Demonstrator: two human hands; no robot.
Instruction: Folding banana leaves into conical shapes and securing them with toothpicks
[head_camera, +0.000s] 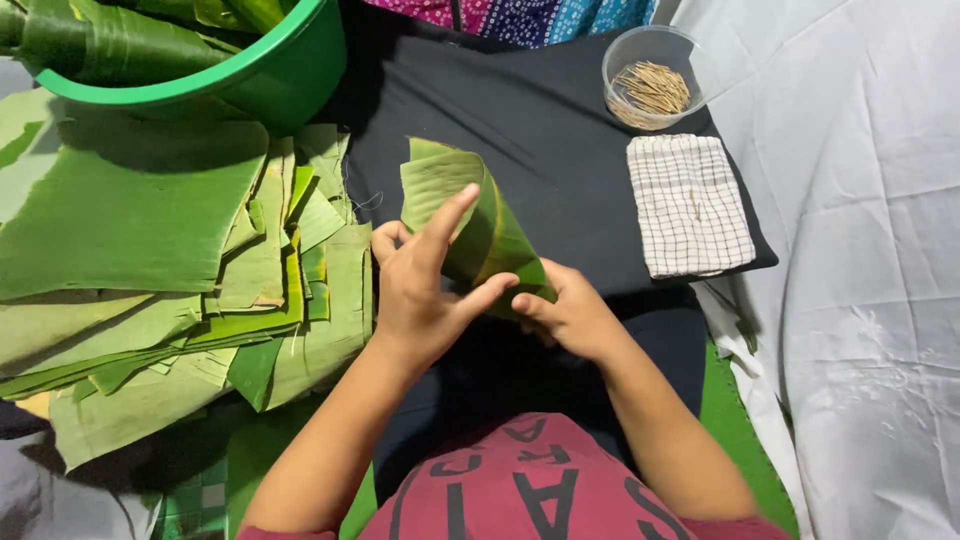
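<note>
A piece of green banana leaf (478, 225) is rolled into a cone shape over a black cloth (560, 130). My left hand (420, 285) holds the cone's left side, forefinger stretched up along the leaf and thumb pressed near its lower tip. My right hand (570, 312) pinches the cone's lower right edge, the fingers curled under it.
A thick pile of cut banana leaf pieces (170, 270) lies to the left. A green basin (250, 75) with rolled leaves stands at the top left. A clear plastic cup of wooden picks (650, 80) and a folded checked cloth (688, 205) lie to the right, beside white fabric (860, 250).
</note>
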